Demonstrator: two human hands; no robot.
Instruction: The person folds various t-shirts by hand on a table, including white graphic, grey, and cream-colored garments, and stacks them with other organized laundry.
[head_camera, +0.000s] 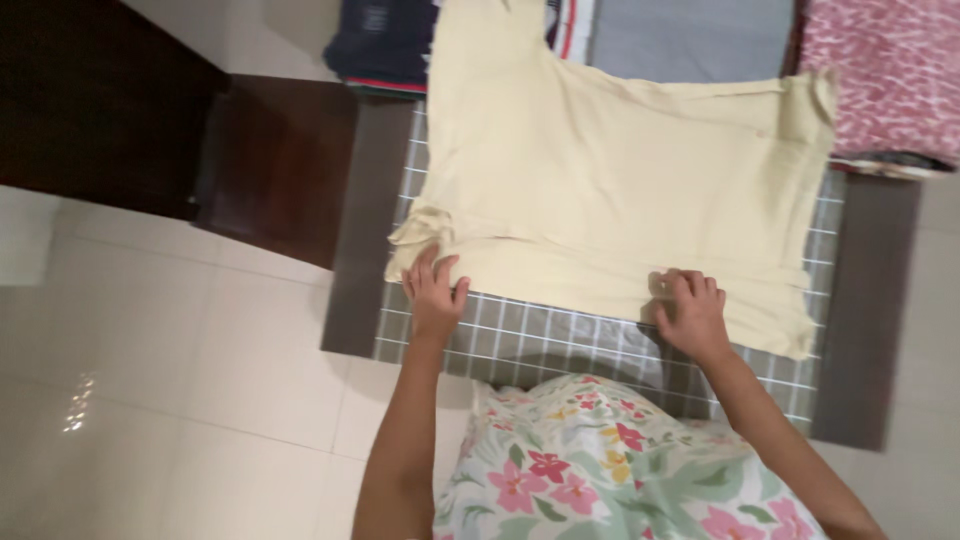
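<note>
A pale yellow shirt (610, 170) lies spread flat on a grey checked cloth (540, 340) that covers a low dark table. My left hand (435, 290) pinches the shirt's near edge at the left, by a bunched sleeve. My right hand (690, 310) grips the same near edge further right, where the fabric is folded over in a long strip. Both arms reach forward from my floral-print clothing (600, 470).
Folded clothes lie at the far side: a dark blue stack (385, 45), a grey piece (690, 35) and a pink patterned piece (890, 80). A dark wooden cabinet (100, 100) stands at the left. Glossy cream floor tiles (170, 380) surround the table (870, 330).
</note>
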